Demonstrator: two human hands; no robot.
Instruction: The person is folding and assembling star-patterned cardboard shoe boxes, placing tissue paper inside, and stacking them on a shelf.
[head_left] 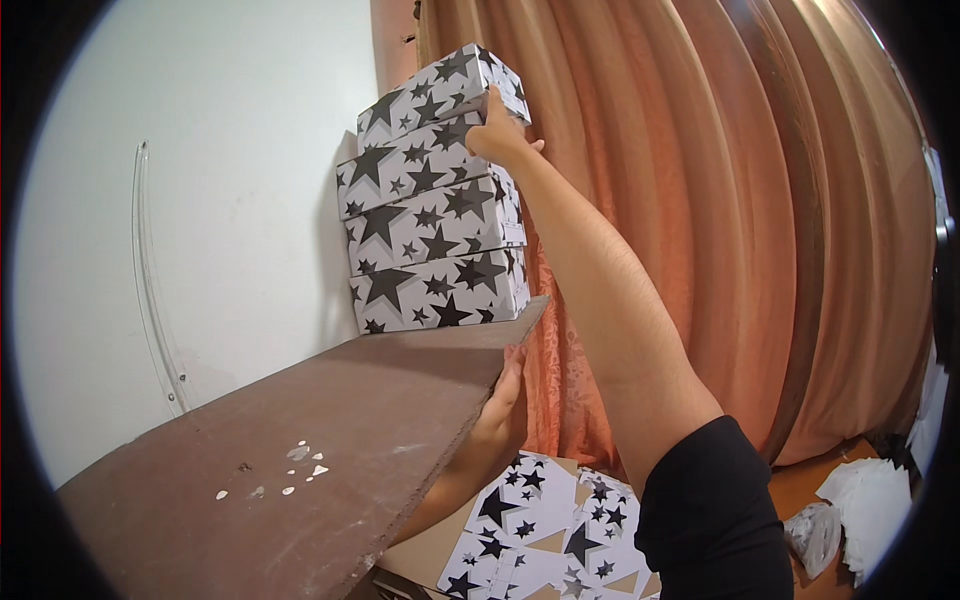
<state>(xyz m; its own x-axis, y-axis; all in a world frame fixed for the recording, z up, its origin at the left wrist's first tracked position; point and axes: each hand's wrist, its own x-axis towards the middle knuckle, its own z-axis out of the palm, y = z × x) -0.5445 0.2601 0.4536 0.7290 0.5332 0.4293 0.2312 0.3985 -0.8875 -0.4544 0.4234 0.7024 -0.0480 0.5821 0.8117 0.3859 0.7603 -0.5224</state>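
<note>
Star-printed white boxes sit 4 high at the far end of the brown shelf [330, 420]. My right hand [497, 135] presses, fingers curled, against the front of the tilted top box [430, 92]. My left hand [503, 405] grips the shelf's edge from beneath.

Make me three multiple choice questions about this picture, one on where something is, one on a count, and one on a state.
1. Where does the stack of star-patterned boxes stand?
A. on the floor
B. at the far end of the brown shelf
C. on a chair

2. How many boxes are in the stack?
A. two
B. four
C. six

3. How does the top box sit?
A. tilted, skewed from the ones below
B. flat and square
C. lid open

Answers: 1 B, the stack rests on the board by the wall. 2 B, four boxes show. 3 A, it slants where the right hand touches it.
</note>
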